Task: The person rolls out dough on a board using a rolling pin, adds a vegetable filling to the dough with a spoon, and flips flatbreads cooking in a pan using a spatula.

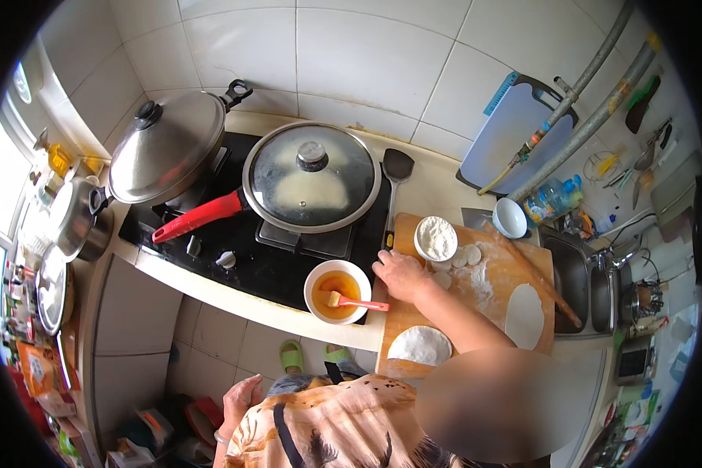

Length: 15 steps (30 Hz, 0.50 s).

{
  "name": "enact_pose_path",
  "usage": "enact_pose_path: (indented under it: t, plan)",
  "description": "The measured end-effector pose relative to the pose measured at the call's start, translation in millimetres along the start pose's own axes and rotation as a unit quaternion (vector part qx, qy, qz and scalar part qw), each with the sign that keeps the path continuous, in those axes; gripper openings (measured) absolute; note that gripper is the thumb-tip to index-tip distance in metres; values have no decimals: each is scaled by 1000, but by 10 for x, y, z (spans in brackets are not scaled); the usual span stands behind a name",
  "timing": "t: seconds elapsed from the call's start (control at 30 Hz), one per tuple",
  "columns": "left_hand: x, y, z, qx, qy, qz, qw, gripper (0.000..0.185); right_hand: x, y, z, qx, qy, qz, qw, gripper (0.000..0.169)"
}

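My right hand (402, 275) reaches over the left edge of a wooden board (399, 319). Its fingers are by the handle end of a black-headed spatula (398, 165) lying beside the stove; whether they grip it is unclear. Just right of that hand stand a bowl of flour (436, 238) and several small dough discs (472, 255). A floured dough mound (420, 346) and a rolled-out dough sheet (525, 316) lie nearer me. My left hand (243, 398) hangs low by my body, flour-dusted, empty, fingers loosely curled. A bowl of orange-yellow liquid (338, 282) holds a red-handled brush (360, 303).
A frying pan (196, 216) with a glass lid (263, 199) sits on the black stove (152, 225), pale rounds visible inside. A lidded metal wok (169, 149) stands behind left. A rolling pin (532, 272) crosses the board near the sink (567, 269). A cutting board (512, 140) leans against the tiles.
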<state>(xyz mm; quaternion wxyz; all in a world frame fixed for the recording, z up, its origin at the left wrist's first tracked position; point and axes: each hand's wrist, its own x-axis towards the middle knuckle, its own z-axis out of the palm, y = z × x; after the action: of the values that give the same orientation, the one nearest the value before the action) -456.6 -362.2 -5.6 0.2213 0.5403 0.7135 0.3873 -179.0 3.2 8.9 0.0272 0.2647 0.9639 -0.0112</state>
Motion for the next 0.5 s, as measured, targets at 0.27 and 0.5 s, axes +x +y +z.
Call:
enact_pose_path:
  t: [0.27, 0.5]
  plan:
    - [445, -379, -526, -5, -23, 27, 999, 20, 216, -28, -154, 1, -61, 125, 990, 19]
    - [634, -623, -858, -12, -58, 23, 998, 17, 327, -84, -107, -70, -66, 102, 990, 16]
